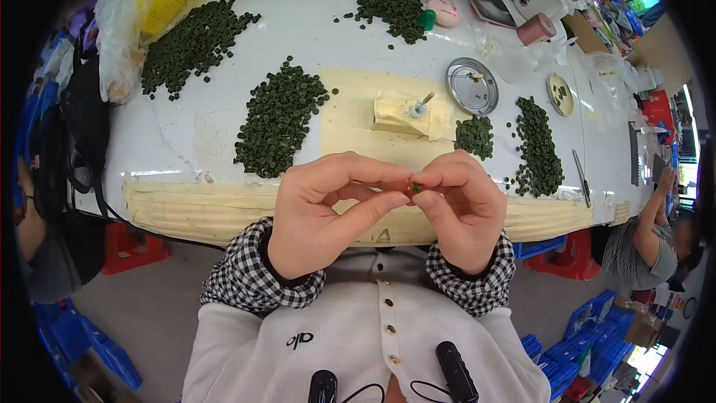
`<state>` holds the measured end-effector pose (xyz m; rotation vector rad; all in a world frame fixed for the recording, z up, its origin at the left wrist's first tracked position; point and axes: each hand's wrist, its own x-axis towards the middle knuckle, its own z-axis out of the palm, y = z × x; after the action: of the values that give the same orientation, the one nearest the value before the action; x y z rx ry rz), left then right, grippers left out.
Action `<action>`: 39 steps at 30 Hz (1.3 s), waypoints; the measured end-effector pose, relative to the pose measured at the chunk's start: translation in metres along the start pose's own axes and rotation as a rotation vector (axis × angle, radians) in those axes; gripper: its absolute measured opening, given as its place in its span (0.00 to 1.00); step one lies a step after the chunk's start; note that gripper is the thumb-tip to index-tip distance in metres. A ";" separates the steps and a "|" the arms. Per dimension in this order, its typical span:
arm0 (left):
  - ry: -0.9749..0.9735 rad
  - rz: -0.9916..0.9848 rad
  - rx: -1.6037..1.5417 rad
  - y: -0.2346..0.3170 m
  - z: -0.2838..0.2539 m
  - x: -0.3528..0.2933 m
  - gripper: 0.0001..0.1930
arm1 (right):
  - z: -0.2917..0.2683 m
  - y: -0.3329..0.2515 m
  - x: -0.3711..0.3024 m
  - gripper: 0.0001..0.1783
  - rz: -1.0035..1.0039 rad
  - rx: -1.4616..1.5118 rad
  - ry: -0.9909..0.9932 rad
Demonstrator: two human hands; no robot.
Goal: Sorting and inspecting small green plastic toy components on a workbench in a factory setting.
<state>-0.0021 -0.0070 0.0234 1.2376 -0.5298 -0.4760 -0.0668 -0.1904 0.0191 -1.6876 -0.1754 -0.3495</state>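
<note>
My left hand (317, 213) and my right hand (468, 209) meet just above the table's near edge, thumb and forefinger of each pinched together. Between the fingertips is a small dark green piece (417, 188), mostly covered by them. Beyond my hands stands a block wrapped in cream tape (406, 121), with a short upright peg (424, 104) on its top. A large pile of small round dark green pieces (276, 123) lies past my left hand. A smaller cluster of green pieces (474, 138) sits beyond my right hand, with a longer pile (538, 153) farther right.
Farther off are two more green piles (194, 48) (391, 11), a round metal tray (472, 108) and a small cream dish (570, 97). A pen-like tool (581, 179) lies at the right. Plastic bags (123, 37) crowd the far left. Other people sit at both sides.
</note>
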 end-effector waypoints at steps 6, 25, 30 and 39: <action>0.064 -0.048 -0.169 -0.007 0.001 0.001 0.10 | 0.002 0.000 0.004 0.13 -0.132 -0.285 0.037; 0.058 0.069 -0.079 -0.015 -0.003 0.004 0.09 | 0.000 0.001 0.001 0.12 -0.100 -0.203 0.013; 0.100 0.142 0.033 -0.014 -0.002 0.004 0.09 | 0.002 0.000 0.000 0.13 -0.065 -0.185 0.007; 0.189 0.261 0.400 -0.010 0.000 0.003 0.11 | 0.004 -0.001 0.001 0.16 -0.062 -0.193 -0.019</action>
<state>-0.0007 -0.0117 0.0137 1.5494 -0.6331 -0.0278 -0.0660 -0.1863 0.0200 -1.8792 -0.2142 -0.4069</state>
